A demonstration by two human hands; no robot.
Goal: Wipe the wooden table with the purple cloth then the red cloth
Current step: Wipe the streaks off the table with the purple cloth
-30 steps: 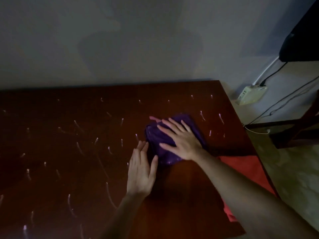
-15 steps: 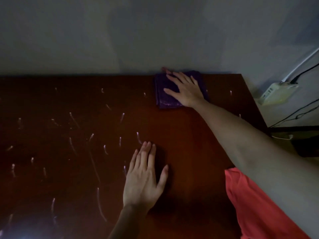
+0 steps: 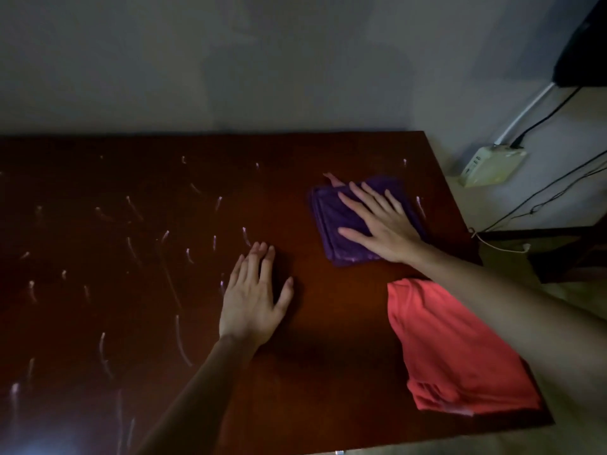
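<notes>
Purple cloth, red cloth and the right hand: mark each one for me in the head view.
purple cloth (image 3: pixel 331 221): head view, on the bare folded left part.
red cloth (image 3: pixel 450 349): head view, on its flat middle.
right hand (image 3: pixel 384 224): head view, on the back of the hand.

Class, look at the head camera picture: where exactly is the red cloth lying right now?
The red cloth lies flat at the near right corner of the wooden table, just nearer than the purple cloth, partly under the right forearm.

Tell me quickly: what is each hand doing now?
Left hand: open, flat on wooden table.
Right hand: open, pressing purple cloth.
</notes>
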